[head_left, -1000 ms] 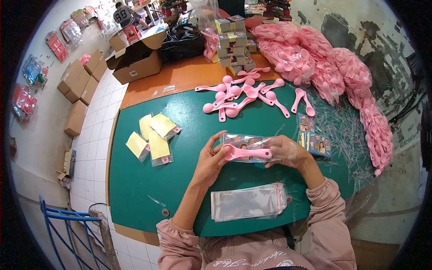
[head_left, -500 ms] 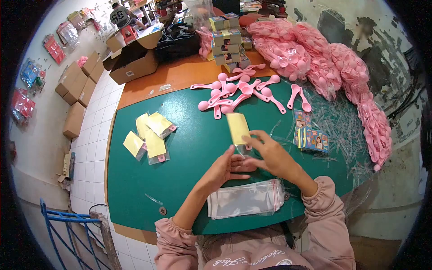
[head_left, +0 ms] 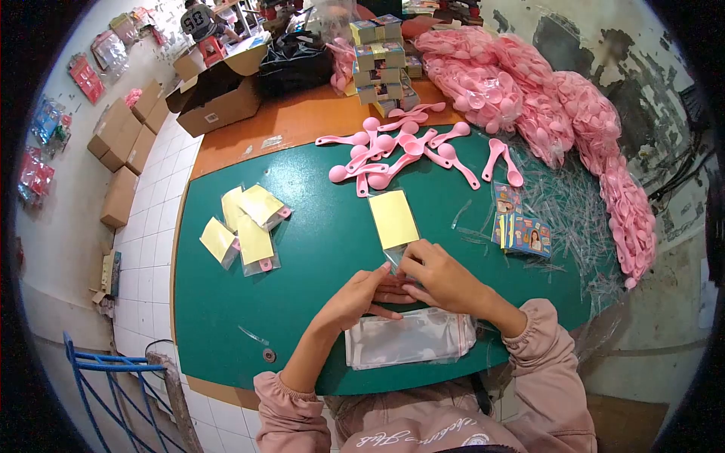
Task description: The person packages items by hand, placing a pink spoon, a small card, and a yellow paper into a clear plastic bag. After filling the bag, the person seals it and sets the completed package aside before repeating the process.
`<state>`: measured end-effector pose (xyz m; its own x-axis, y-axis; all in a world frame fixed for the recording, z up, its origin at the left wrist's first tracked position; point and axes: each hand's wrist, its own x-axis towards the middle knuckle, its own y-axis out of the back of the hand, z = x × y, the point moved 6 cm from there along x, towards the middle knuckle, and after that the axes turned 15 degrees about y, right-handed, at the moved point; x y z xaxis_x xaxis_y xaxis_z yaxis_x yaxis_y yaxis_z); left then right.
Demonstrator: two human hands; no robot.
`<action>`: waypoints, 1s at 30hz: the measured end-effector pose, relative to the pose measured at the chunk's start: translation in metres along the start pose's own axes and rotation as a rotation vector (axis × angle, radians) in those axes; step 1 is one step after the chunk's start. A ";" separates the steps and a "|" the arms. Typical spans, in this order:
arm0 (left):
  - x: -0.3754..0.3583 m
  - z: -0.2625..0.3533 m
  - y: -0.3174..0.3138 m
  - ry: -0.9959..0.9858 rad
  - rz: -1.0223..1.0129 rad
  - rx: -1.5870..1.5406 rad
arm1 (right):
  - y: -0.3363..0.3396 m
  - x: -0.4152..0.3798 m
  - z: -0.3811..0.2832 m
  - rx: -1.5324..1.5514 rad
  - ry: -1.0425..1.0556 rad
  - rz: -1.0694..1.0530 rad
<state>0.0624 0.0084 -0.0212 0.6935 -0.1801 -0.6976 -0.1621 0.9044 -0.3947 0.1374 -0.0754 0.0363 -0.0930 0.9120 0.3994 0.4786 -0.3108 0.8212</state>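
A clear plastic bag with a yellow card [head_left: 394, 217] inside lies over the green table just beyond my hands. At its near end, the fingers of my right hand [head_left: 445, 278] are bent and pinch the clear plastic. My left hand [head_left: 361, 293] has its thumb against the bag's lower left edge, the other fingers reaching beneath the right hand; the exact grip there is partly hidden. Below both hands is a stack of clear plastic bags [head_left: 408, 343]. To the left lie several filled bags with yellow cards [head_left: 255, 243], pink handle ends showing.
Loose pink measuring spoons [head_left: 377, 160] lie at the table's back. Blue printed cards [head_left: 529, 234] and clear plastic strips [head_left: 563, 204] are at right, near big bags of pink spoons [head_left: 521, 90]. Stacked cards [head_left: 379, 64] and an open carton [head_left: 219, 102] stand behind.
The bag with the yellow card has come down flatter onto the table. My right hand has moved down and toward me, to the bag's near end; my left hand has shifted slightly.
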 end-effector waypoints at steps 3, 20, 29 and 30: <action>0.003 -0.002 0.003 -0.027 0.071 -0.026 | -0.006 0.002 -0.009 -0.127 0.041 -0.014; 0.009 -0.005 -0.006 -0.005 0.021 -0.171 | 0.014 -0.003 -0.009 0.285 0.075 0.036; 0.003 0.007 0.004 -0.112 0.068 0.007 | 0.089 -0.055 0.037 0.706 -0.099 0.148; 0.005 0.006 0.004 -0.123 0.059 -0.016 | 0.120 -0.076 0.058 0.630 -0.177 0.197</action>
<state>0.0696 0.0128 -0.0231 0.7629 -0.0776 -0.6419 -0.2155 0.9055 -0.3656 0.2521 -0.1662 0.0810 0.1665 0.9009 0.4008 0.8939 -0.3095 0.3243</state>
